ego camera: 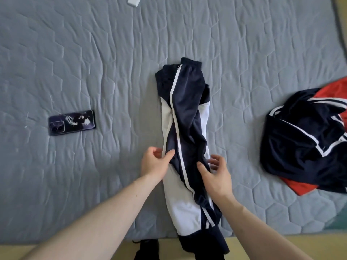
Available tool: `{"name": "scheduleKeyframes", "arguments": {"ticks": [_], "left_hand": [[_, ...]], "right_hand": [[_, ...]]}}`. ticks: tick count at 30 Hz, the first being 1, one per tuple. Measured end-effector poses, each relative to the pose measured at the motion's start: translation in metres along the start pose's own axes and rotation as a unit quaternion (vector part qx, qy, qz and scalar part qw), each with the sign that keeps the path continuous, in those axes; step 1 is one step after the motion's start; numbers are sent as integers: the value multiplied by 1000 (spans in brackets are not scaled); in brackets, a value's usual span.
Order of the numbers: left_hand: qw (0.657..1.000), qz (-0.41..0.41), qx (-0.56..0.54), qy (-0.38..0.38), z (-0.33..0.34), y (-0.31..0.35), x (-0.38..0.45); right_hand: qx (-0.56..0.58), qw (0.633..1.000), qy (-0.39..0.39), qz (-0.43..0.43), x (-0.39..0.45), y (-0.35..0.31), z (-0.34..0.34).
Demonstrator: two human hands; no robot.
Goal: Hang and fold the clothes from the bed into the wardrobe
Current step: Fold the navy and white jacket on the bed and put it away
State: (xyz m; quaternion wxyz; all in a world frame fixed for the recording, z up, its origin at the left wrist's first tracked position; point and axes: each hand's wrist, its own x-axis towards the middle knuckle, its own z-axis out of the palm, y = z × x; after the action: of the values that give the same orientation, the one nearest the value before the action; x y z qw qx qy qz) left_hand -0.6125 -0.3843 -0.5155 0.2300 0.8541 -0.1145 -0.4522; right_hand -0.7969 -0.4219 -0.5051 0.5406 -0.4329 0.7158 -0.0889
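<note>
1. Bed cover [244, 44]: grey quilted cloth, matt, stitched into raised hexagon-like cells, lightly puckered
2. Track jacket [185, 117]: navy and white synthetic knit, smooth with a faint sheen, white stripe tape along the sleeve, ribbed cuff at the far end
3. Clothes pile [302, 136]: same slick navy fabric with white piping; red cloth [332, 91] under it looks matt
4. Phone [72, 122]: glossy dark purple back, plastic or glass can't tell, pale marbled print, shiny camera block
5. White object [134, 0] at top edge: smooth, looks like plastic, mostly cut off
6. Floor strip [281, 241] below the bed: yellowish, matt
</note>
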Motion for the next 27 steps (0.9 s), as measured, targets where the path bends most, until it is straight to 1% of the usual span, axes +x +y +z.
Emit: {"name": "scheduleKeyframes", "arguments": {"ticks": [2, 4, 6, 7, 10, 12, 13, 15, 18, 20, 23, 25, 27], "left_hand": [[998, -40, 33, -41, -4, -35, -26], [992, -86, 51, -80, -7, -68, -51], [983, -131, 41, -125, -6, -100, -71], [976, -150, 32, -155, -5, -113, -79], [953, -183, 15, -241, 5, -135, -95], [942, -186, 9, -279, 13, -139, -102], [942, -183, 7, -281, 17, -140, -103], [947, -187, 17, -262, 26, -142, -102], [947, -180, 96, -249, 28, -132, -104], [939, -168, 144, -264, 22, -124, -111], [927, -163, 206, -269, 10, -123, -125], [917, -164, 225, -285, -2, -130, -141], [914, -175, 214, -296, -13, -141, -157]], "right_hand": [[-14, 1000, -11, 25, -15, 23, -16], [-65, 994, -51, 65, -29, 51, -30], [-133, 983, -89, 95, -40, 76, -39], [-147, 978, -103, 111, -45, 85, -41], [-135, 968, -153, 149, -52, 104, -42], [-104, 965, -175, 163, -57, 108, -40], [-89, 965, -176, 172, -59, 108, -38], [-77, 963, -174, 190, -64, 106, -33], [-87, 960, -170, 205, -72, 107, -29], [-99, 955, -176, 217, -80, 112, -29], [-135, 941, -207, 231, -98, 118, -29], [-157, 931, -226, 242, -116, 121, -31], [-161, 923, -237, 256, -135, 124, -33]]}}
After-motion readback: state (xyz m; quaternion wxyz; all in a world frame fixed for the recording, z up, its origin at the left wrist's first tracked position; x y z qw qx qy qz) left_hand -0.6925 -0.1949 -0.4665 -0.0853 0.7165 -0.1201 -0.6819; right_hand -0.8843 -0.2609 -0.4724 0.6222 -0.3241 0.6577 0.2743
